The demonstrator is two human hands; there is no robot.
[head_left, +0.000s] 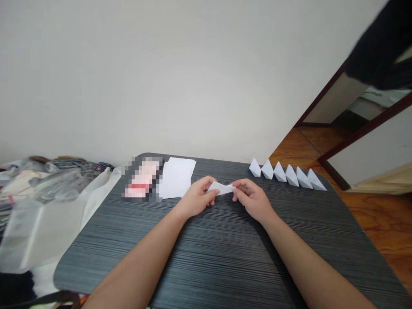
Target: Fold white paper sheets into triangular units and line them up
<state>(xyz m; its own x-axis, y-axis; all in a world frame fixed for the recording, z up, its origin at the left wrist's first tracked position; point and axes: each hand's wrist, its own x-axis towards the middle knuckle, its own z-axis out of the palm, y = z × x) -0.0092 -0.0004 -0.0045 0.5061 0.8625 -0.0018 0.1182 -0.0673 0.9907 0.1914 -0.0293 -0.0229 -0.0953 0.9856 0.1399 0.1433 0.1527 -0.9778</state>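
Note:
Between my two hands is a small piece of folded white paper (221, 188), held just above the dark tabletop. My left hand (198, 197) pinches its left end, thumb on the near side. At the other end my right hand (252, 198) grips the paper between thumb and fingers. The fingers partly cover both ends, so the full shape of the fold is hidden. Left of my left hand lies a stack of white paper sheets (176, 178). Beyond my right hand stands a row of several folded white paper shapes (279, 172), pointed at the top.
The dark wood-grain table (206, 257) has rounded corners and stands against a pale wall (180, 77). A blurred-out pinkish item (141, 178) lies at its left. Clothes and plastic bags (54, 206) are heaped beyond the left edge. Wooden floor (383, 219) shows at right.

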